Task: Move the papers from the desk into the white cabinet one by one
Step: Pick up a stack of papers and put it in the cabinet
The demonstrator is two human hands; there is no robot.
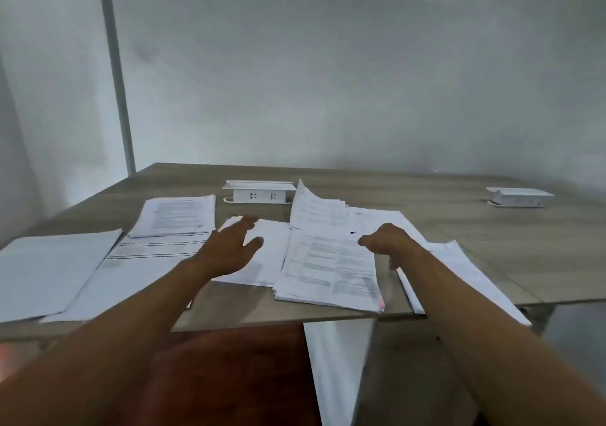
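Observation:
Loose papers lie spread over the wooden desk (498,248). My left hand (226,248) reaches forward with straight, spread fingers over blank white sheets (272,258) in the middle. My right hand (390,240) hangs with loosely curled fingers at the right edge of a thick printed stack (328,271), holding nothing that I can see. A sheet (311,207) behind that stack curls upward. More stacks lie at the back left (177,217), far left (49,268) and under my right forearm (459,261). The white cabinet is out of view.
Two white socket boxes stand on the desk, one behind the papers (259,192) and one at the far right (518,196). A grey wall rises behind the desk. Below the front edge are a red-brown seat (229,376) and a white panel (337,360).

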